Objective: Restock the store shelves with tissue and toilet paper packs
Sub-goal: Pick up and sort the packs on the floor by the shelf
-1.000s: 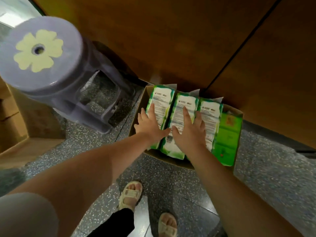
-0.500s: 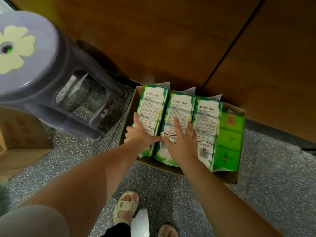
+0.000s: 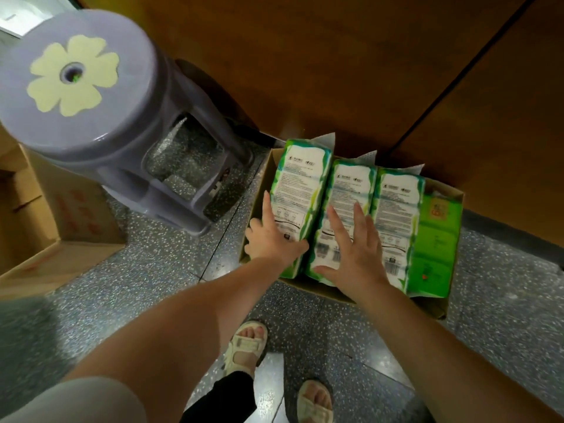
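Note:
A cardboard box (image 3: pixel 433 303) on the floor holds three green-and-white tissue packs standing side by side and a plain green pack (image 3: pixel 436 239) at the right end. My left hand (image 3: pixel 271 239) grips the left tissue pack (image 3: pixel 300 178), with its fingers down the pack's left side and its thumb across to the right edge. My right hand (image 3: pixel 354 254) lies flat with spread fingers on the middle pack (image 3: pixel 351 190). The right pack (image 3: pixel 396 206) is untouched.
A purple plastic stool (image 3: pixel 91 96) with a yellow flower on its seat stands left of the box. A second cardboard box (image 3: pixel 61 227) sits at the far left. Brown wooden panels (image 3: pixel 335 71) rise behind the box. My sandalled feet (image 3: pixel 247 346) stand on speckled floor.
The view has shifted, so the stool sits further into frame. Both hands stay on the same packs, a little nearer the packs' near ends.

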